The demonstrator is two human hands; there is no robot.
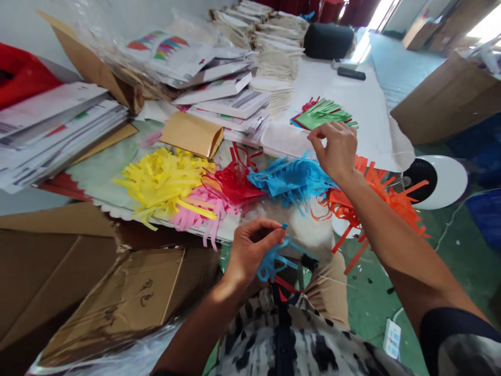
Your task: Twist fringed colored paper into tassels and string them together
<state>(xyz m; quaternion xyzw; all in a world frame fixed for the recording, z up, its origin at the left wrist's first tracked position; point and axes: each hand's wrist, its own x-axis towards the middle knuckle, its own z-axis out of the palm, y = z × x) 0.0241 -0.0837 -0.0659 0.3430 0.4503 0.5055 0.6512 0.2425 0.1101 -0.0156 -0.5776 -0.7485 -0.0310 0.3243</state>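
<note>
Curled blue paper strip (274, 259) pinched in left hand (250, 250), thin and limp.

To your left you have flattened cardboard (97, 292) near, stacked papers (50, 130) farther, yellow paper fringe (160, 180) and a brown envelope (191, 134) mid-table, green fringe (323, 114) beyond, and a black bag (327, 40) at the far end.

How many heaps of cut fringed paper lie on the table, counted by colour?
Yellow heap: 1
Pink heap: 1
Red heap: 1
Blue heap: 1
Orange heap: 1
Green heap: 1
Total: 6

The left hand pinches a separate blue piece; the right hand reaches over the blue heap.
</note>
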